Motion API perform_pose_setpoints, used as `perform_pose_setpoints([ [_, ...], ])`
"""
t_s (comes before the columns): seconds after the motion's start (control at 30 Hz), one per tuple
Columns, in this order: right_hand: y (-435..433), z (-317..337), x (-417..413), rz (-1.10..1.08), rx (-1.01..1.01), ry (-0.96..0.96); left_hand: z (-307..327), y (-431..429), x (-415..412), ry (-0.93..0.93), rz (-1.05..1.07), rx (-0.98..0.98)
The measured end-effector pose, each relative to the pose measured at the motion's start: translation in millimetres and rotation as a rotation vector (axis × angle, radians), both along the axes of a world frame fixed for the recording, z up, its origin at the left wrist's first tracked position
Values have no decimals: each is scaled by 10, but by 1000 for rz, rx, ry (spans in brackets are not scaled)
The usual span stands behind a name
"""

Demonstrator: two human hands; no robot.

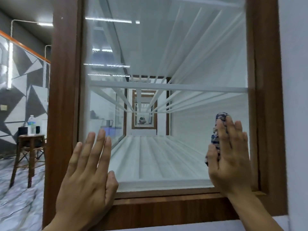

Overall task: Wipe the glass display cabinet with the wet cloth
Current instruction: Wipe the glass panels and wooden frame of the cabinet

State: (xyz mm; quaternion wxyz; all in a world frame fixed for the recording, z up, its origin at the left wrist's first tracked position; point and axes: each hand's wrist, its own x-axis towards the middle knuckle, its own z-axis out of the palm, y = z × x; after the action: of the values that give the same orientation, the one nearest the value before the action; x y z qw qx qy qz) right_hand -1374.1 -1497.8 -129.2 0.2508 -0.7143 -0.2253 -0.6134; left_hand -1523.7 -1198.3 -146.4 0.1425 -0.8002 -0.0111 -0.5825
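In the head view, the glass display cabinet (166,50) is seen close up, edged by a brown wooden frame (65,80). The left hand (86,170) is laid flat over the pane's lower left corner, fingers straight, with nothing held. The blue-and-white cloth (220,118) is pressed against the glass near the right edge by the outstretched fingers of the right hand (231,155). A stool (26,150) bearing a water bottle (31,125) is seen well apart at the left.

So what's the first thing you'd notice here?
Two flat hands raised at a glass pane in a brown wooden frame: the left hand low left, the right hand low right, pressing a blue-and-white cloth to the glass. Far left, a water bottle stands on a stool.
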Motion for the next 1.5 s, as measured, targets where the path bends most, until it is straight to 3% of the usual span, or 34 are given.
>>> perform_pose_setpoints([
  [0.13,-187,349,89,-13,105,50,163,36,-35,-3,10,18],
  [0.27,191,988,-5,-33,111,42,625,104,-74,-51,48,-23],
  [0.4,1068,1261,-313,5,-36,-73,809,120,-22,-57,33,-20],
  [0.57,1733,725,-637,46,-314,-164,773,158,15,-59,48,-6],
  [0.7,1283,374,-482,43,-325,-168,784,153,2,-52,34,-17],
  [0.87,114,343,-38,-2,-64,-33,731,9,58,-36,19,12],
  [1.0,-302,633,140,10,62,16,720,-99,178,-27,-40,23],
  [1.17,-156,1191,105,-16,86,15,1027,-61,237,-46,-78,-18],
  [1.5,585,2049,-168,-3,-73,-31,1919,-60,296,-36,-86,-26],
])
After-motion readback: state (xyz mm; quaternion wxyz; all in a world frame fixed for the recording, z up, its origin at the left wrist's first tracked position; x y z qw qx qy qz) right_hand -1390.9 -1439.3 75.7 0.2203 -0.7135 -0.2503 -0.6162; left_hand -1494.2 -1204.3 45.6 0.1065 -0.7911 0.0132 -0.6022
